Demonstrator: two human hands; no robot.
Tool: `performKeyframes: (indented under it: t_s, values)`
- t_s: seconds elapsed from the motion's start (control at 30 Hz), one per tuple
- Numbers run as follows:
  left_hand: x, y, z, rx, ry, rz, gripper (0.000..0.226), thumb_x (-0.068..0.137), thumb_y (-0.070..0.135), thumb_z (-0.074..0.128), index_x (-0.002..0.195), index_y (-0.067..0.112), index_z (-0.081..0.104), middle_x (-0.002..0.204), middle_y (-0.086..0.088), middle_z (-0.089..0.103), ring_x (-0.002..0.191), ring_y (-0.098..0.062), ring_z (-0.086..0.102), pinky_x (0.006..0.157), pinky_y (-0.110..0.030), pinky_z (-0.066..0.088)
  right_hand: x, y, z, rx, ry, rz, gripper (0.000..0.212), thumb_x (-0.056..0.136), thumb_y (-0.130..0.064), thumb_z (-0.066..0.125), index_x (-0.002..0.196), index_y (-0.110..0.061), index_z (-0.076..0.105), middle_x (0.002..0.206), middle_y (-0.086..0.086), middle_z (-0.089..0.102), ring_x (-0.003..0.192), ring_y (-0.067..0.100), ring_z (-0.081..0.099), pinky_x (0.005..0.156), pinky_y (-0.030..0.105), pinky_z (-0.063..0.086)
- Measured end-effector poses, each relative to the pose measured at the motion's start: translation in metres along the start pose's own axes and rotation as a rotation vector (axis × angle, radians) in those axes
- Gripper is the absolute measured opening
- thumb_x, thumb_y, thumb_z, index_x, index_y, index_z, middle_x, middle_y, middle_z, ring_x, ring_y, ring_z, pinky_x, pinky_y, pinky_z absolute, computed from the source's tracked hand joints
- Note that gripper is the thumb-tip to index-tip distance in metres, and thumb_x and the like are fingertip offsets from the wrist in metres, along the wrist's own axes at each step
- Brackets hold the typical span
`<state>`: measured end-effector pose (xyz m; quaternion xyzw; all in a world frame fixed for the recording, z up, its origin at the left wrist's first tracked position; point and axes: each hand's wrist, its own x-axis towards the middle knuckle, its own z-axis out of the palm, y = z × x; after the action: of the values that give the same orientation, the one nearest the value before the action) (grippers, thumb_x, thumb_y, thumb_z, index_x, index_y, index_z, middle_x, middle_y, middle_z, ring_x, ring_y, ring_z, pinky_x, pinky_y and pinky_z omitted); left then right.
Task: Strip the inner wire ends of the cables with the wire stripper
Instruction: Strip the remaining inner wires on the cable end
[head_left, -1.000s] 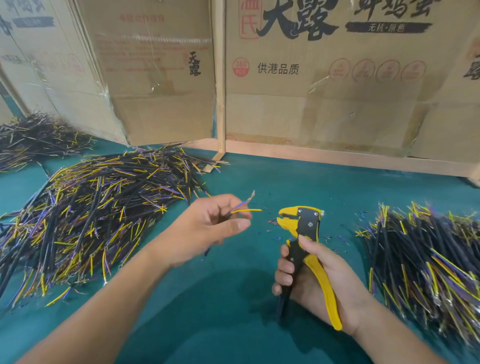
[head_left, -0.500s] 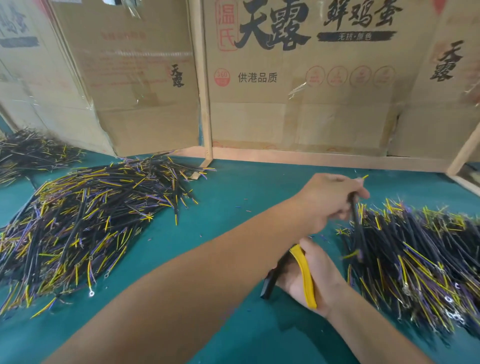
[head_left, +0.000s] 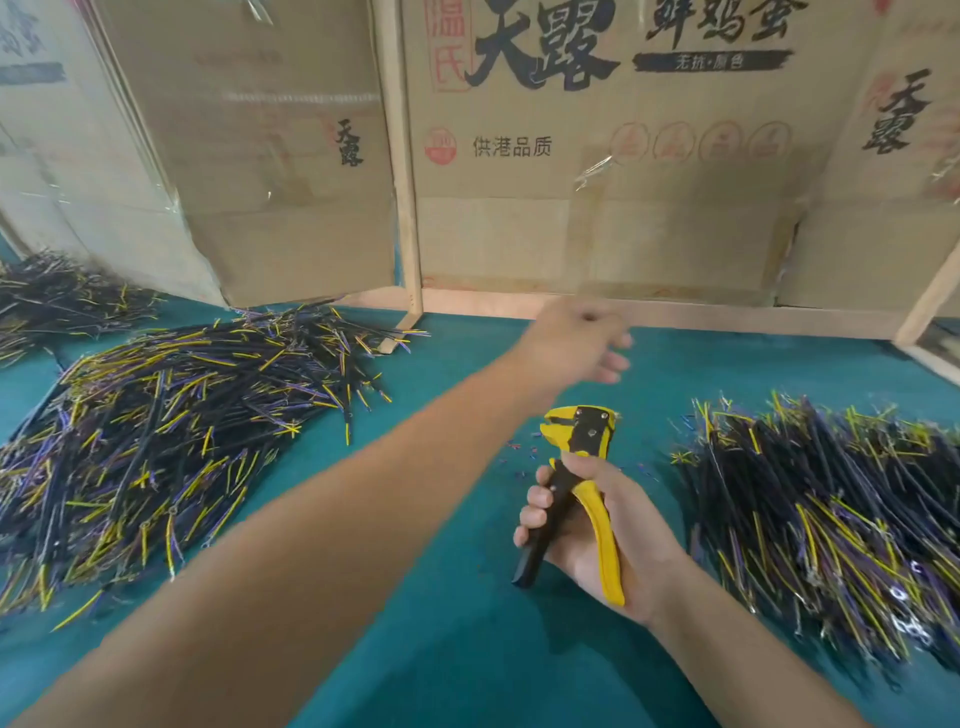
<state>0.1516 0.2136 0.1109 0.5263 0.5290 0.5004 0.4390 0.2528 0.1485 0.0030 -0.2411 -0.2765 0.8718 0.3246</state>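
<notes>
Table (head_left: 467, 649): teal cloth top. Backdrop: cardboard boxes (head_left: 597, 208) standing flat as a wall, printed with black Chinese characters and red stamps, taped in places. Wooden frame (head_left: 402, 182): upright post, bottom rail. Light: even, soft.

Right hand (head_left: 602, 525) grips wire stripper (head_left: 582, 488); blurred left hand (head_left: 582, 340) holds nothing.

Left forearm crosses the frame from lower left to upper centre; left hand (head_left: 582, 340), motion-blurred, fingers loosely extended, empty. Right hand (head_left: 597, 525), lower right of centre, fingers curled in a grip about two handles, palm up.
</notes>
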Motion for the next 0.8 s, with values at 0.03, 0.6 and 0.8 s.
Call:
performKeyframes:
  t_s: [0.03, 0.6, 0.8]
  values:
    - [0.002, -0.006, -0.031, 0.086, 0.071, 0.022, 0.017, 0.099, 0.007, 0.052, 0.085, 0.011, 0.06, 0.079, -0.007, 0.063, 0.051, -0.011, 0.061, 0.056, -0.028, 0.054, -0.001, 0.001, 0.001, -0.014, -0.009, 0.002, 0.024, 0.085, -0.029, 0.063, 0.087, -0.008, 0.053, 0.075, 0.008, 0.043, 0.063, 0.025, 0.043, 0.069, 0.041, 0.046]
    - [-0.051, -0.083, -0.25, 1.927, 0.194, -0.25, 0.025, 0.093, 0.005, 0.054, 0.111, 0.018, 0.064, 0.119, -0.002, 0.064, 0.118, -0.024, 0.058, 0.088, -0.034, 0.044, 0.001, 0.001, 0.006, -0.069, -0.03, 0.022, 0.027, 0.087, -0.031, 0.06, 0.097, -0.006, 0.053, 0.077, 0.01, 0.046, 0.065, 0.025, 0.046, 0.07, 0.042, 0.049]
    - [-0.047, -0.063, -0.249, 1.738, 0.269, -0.241, 0.01, 0.089, 0.022, 0.071, 0.096, 0.015, 0.067, 0.103, -0.008, 0.071, 0.097, -0.033, 0.068, 0.071, -0.034, 0.046, 0.001, 0.001, 0.007, -0.082, -0.031, 0.022, 0.027, 0.087, -0.031, 0.06, 0.097, -0.007, 0.053, 0.076, 0.009, 0.045, 0.064, 0.025, 0.045, 0.069, 0.042, 0.049]
